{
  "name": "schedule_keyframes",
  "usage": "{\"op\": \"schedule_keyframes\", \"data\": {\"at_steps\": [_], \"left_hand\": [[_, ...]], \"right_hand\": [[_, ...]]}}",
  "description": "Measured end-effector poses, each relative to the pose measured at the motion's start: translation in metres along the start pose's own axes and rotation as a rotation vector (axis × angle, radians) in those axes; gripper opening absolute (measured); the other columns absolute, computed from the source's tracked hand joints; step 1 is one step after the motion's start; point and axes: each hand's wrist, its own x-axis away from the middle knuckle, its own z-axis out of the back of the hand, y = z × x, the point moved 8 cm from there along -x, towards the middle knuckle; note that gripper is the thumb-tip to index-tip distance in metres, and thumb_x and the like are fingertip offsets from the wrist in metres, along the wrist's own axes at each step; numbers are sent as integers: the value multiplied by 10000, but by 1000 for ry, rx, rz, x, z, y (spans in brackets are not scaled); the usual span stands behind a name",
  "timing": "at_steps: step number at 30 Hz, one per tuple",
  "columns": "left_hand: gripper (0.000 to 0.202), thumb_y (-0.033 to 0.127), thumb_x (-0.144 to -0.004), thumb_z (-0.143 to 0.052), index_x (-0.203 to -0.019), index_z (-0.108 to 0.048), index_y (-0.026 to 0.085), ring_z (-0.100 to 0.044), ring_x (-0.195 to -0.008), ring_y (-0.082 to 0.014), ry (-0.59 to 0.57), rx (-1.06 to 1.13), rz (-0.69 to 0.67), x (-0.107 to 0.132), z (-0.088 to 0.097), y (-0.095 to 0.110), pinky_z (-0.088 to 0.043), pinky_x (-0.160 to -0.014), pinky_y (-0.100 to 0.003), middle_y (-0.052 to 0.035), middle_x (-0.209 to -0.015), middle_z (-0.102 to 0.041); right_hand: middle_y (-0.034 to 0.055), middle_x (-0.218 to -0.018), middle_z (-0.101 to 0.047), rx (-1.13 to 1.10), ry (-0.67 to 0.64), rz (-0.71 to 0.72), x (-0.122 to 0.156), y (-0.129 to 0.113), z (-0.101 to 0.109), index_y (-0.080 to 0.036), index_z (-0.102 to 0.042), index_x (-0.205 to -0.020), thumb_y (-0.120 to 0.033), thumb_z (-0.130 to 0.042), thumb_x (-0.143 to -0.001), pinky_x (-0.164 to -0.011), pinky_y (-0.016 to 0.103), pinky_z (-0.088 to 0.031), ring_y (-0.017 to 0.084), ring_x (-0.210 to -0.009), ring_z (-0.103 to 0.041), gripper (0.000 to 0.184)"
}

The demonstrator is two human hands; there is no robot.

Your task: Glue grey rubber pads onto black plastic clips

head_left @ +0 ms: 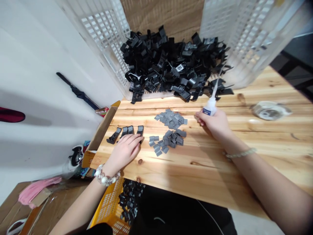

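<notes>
My right hand point(215, 123) is wrapped round a small white glue bottle point(210, 106) with a blue label, held upright with its long thin nozzle pointing up. Over a short row of black plastic clips point(113, 135) lies my left hand point(125, 148), fingers stretched out, the fingertips at the rightmost clip point(140, 130). Each clip in the row shows a grey patch at its upper end. Between my hands, two piles of small grey pieces rest on the wooden table: flat ones point(171, 119) farther off and bent-looking ones point(171, 139) nearer me.
A white plastic crate point(111, 42) on its side spills many black clips point(168, 62) at the table's back. A roll of clear tape point(269, 110) lies to the right. Below the front edge, a yellow basket point(107, 199) holds more black parts. A white wall stands left.
</notes>
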Motion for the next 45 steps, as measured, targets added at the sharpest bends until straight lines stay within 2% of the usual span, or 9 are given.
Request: {"op": "schedule_keyframes", "data": {"at_steps": [7,12,17,22,26,31,38,42,45], "left_hand": [[304,221,-954,-434,-1153,-663,198,-595,-1159,-250,31,41,51,8,8,-17,-430,-1077,-496,-85,-1230,-681],[274,259,-970,-448,-1153,-646,213,-601,-1151,-220,55,225,24,-23,10,14,-464,-1041,-442,-66,-1231,-674],[321,271,-966,-445,-1221,-620,183,-588,-1178,-239,-60,272,33,-82,-7,36,-458,-1057,-412,-86,-1246,-645],[365,248,-939,-467,-1243,-586,85,-574,-1194,-279,33,221,102,-161,-8,2,-430,-1069,-419,-164,-1241,-616],[373,234,-936,-486,-1260,-560,66,-598,-1134,-227,91,219,82,-233,-8,-15,-440,-1038,-354,-159,-1242,-596],[356,294,-926,-557,-1229,-566,107,-626,-1025,-187,95,200,-5,-287,-19,8,-474,-952,-298,-117,-1196,-601],[354,231,-901,-581,-1202,-534,51,-585,-1090,-300,77,39,-87,-289,-21,38,-458,-925,-393,-189,-1167,-586],[444,80,-918,-422,-1360,-446,112,-568,-1135,-286,45,-50,-186,-283,-17,50,-429,-950,-400,-166,-1214,-582],[423,66,-906,-416,-1312,-505,146,-563,-1142,-284,16,-90,-233,-282,-15,59,-430,-934,-394,-160,-1221,-578]], "right_hand": [[-8,-530,-524,-10,11,9,1,-3,1,-214,-468,-641,-268,-711,-688,-449,248,-385,108,-477,-463,254],[-10,-513,-517,-2,4,-29,4,-4,-1,-217,-475,-624,-252,-715,-680,-426,246,-358,108,-460,-453,249],[-19,-489,-507,30,-18,-105,8,1,-8,-200,-509,-655,-258,-687,-671,-381,233,-324,94,-406,-421,188],[-35,-455,-493,85,-29,-111,8,2,-9,-205,-478,-652,-282,-673,-663,-395,230,-354,96,-397,-434,210],[-41,-453,-498,111,-42,-89,4,3,-10,-213,-466,-654,-322,-679,-653,-412,240,-377,107,-395,-454,239],[-42,-463,-509,149,-47,-59,1,6,-10,-223,-469,-665,-370,-663,-653,-428,255,-398,116,-400,-457,243],[-26,-503,-541,208,-55,-37,0,5,-9,-220,-481,-664,-360,-649,-665,-484,256,-410,130,-478,-493,219],[-9,-563,-587,233,-97,-14,1,6,-14,-210,-510,-666,-332,-655,-660,-533,261,-419,148,-555,-534,189],[16,-697,-665,254,-160,9,2,7,-22,-197,-574,-710,-298,-665,-646,-612,272,-444,169,-663,-589,151]]}}
